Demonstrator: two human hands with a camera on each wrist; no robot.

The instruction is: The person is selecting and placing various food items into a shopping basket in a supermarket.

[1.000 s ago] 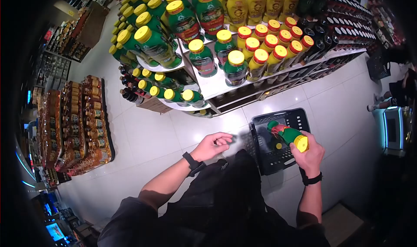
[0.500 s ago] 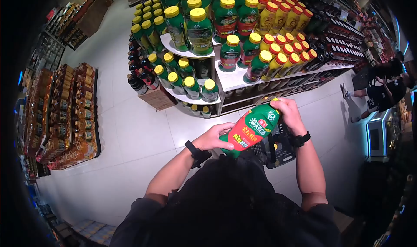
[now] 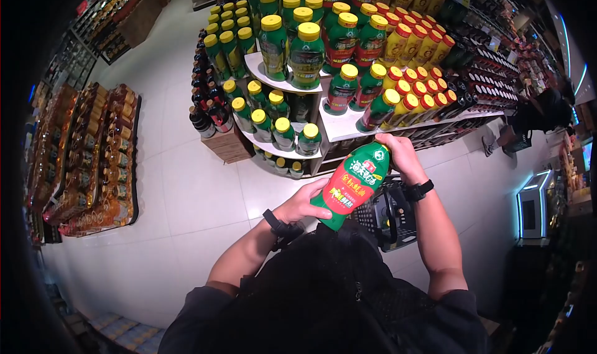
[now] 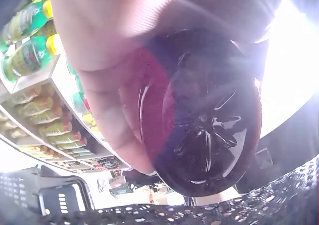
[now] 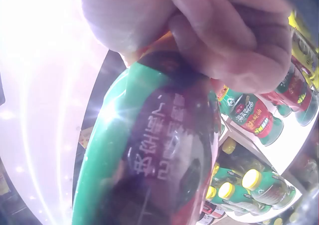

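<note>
A green oyster sauce bottle [image 3: 354, 183] with a red label lies slantwise between my two hands, its label turned up in the head view. My right hand [image 3: 401, 158] grips the neck end, covering the cap. At the base end, my left hand [image 3: 305, 204] holds the bottle with the thumb across its front. The left wrist view looks onto the bottle's dark round bottom [image 4: 209, 130], with fingers [image 4: 112, 105] wrapped along its side. From the right wrist, curled fingers [image 5: 224, 35] close around the neck above small printed text.
A black shopping basket [image 3: 398, 229] stands on the floor beyond the bottle. Ahead, a stepped shelf [image 3: 339, 127] bears rows of green and yellow bottles. Oil bottles [image 3: 118, 167] are stacked at the left. A person [image 3: 528, 124] is in the right background, near a lit cabinet [image 3: 533, 204].
The right hand has brought the bottle up from over the basket toward my body. The left hand has taken hold of its base, and the label now faces up. The shelf has shifted in view.
</note>
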